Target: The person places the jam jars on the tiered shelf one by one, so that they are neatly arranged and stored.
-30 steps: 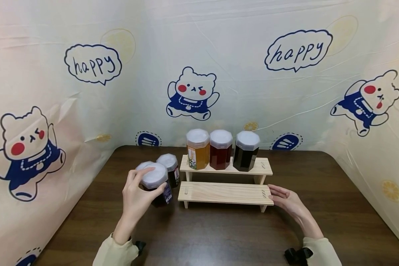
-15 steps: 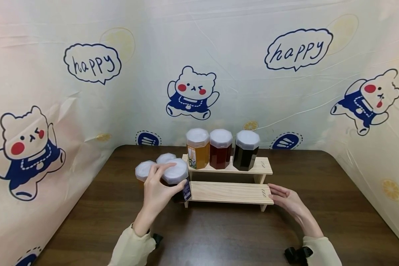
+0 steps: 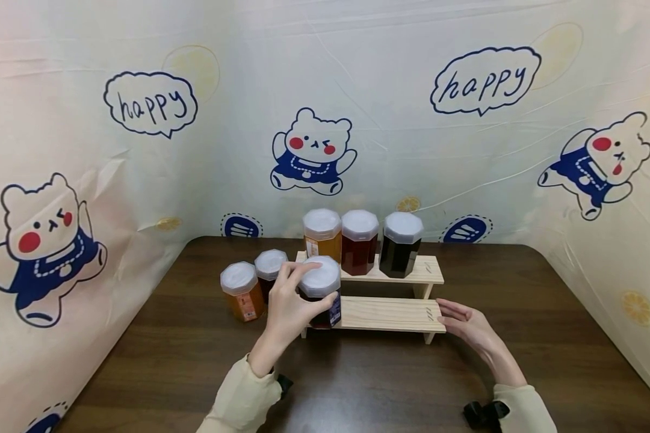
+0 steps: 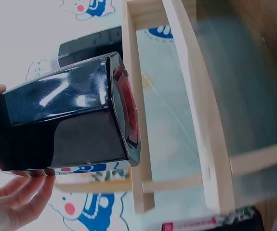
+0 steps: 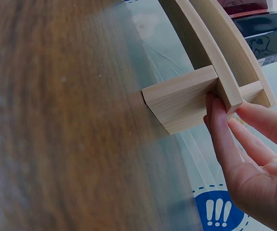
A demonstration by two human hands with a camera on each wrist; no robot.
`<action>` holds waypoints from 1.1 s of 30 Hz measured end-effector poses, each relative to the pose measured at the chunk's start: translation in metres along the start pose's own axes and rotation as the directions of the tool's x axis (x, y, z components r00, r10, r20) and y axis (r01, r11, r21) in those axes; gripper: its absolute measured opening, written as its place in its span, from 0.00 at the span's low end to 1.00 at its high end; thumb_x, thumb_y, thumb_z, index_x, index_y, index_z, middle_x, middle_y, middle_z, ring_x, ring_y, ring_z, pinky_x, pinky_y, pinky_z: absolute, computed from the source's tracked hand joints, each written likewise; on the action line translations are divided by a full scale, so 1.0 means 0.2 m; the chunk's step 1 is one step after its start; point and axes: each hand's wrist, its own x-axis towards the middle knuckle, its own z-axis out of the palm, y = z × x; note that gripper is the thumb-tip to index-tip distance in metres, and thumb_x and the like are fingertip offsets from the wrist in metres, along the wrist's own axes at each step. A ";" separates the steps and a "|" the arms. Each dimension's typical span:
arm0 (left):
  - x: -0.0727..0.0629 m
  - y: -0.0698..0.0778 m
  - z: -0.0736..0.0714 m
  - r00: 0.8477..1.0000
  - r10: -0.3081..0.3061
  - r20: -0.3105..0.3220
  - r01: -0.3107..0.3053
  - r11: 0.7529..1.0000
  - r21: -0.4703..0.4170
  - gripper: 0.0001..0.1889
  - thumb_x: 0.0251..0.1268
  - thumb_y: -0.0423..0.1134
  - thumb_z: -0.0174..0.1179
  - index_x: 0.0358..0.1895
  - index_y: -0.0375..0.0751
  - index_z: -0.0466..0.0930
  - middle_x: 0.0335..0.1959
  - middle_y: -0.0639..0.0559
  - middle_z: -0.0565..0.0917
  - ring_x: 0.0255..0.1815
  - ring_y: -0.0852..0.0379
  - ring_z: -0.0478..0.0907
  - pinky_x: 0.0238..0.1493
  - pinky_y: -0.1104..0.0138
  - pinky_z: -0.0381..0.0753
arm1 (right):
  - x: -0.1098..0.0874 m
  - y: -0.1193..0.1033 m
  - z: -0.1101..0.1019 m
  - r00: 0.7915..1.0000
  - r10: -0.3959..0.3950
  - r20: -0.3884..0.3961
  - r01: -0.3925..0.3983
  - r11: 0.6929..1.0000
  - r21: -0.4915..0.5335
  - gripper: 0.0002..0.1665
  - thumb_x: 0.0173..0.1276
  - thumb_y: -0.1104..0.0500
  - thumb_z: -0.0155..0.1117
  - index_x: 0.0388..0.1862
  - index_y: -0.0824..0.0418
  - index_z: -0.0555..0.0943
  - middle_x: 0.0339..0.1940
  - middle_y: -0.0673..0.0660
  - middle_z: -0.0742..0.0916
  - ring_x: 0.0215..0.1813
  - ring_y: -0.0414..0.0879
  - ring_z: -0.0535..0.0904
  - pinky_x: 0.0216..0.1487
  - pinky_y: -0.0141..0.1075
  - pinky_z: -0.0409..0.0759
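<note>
My left hand (image 3: 289,307) grips a dark octagonal jar (image 4: 75,110) with a translucent white lid, thumb and fingers around its lid end. The jar is over the left end of the lower step of a two-step wooden shelf (image 3: 387,313). In the left wrist view its reddish underside appears apart from the lower board. At the shelf's right end my right hand (image 3: 471,331) pinches the tip of the lower board between thumb and fingers. Along the upper step stand an amber jar (image 3: 331,245), a red jar (image 3: 359,249) and a dark jar (image 3: 399,255).
On the brown table (image 3: 368,385), left of the shelf, stand an orange jar (image 3: 245,304) and a second dark jar (image 3: 271,264), partly hidden by my left hand. A printed cloth (image 3: 395,150) with cartoon bears rises behind and at both sides.
My left hand has carried the dark jar rightward from beside the other jars to above the lower step's left end. The orange jar has come into view. My right hand has stayed put.
</note>
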 end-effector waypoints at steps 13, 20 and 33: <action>0.01 0.08 0.16 0.999 0.011 0.038 -0.009 0.999 -0.035 0.25 0.31 0.42 0.73 0.41 0.46 0.79 0.36 0.49 0.71 0.37 0.54 0.72 0.32 0.64 0.76 | 0.00 -0.01 0.00 1.000 -0.002 -0.003 0.002 1.000 -0.004 0.37 0.60 0.64 0.58 0.64 0.75 0.55 0.59 0.68 0.70 0.46 0.34 0.76 0.45 0.31 0.74; 0.01 0.14 0.25 0.999 0.030 0.044 -0.027 0.998 -0.051 0.25 0.31 0.43 0.73 0.41 0.46 0.79 0.36 0.49 0.71 0.36 0.55 0.73 0.32 0.66 0.75 | -0.01 -0.01 0.00 1.000 -0.004 0.002 0.004 1.000 -0.009 0.37 0.60 0.63 0.58 0.64 0.75 0.55 0.59 0.66 0.71 0.46 0.34 0.76 0.45 0.31 0.74; 0.00 0.22 0.40 0.994 0.070 0.082 -0.068 0.997 -0.021 0.25 0.32 0.46 0.72 0.42 0.47 0.78 0.37 0.49 0.71 0.37 0.55 0.72 0.32 0.67 0.75 | 0.00 0.00 0.00 1.000 0.005 -0.008 -0.005 1.000 0.019 0.37 0.60 0.64 0.59 0.63 0.76 0.56 0.56 0.62 0.74 0.46 0.35 0.76 0.45 0.31 0.74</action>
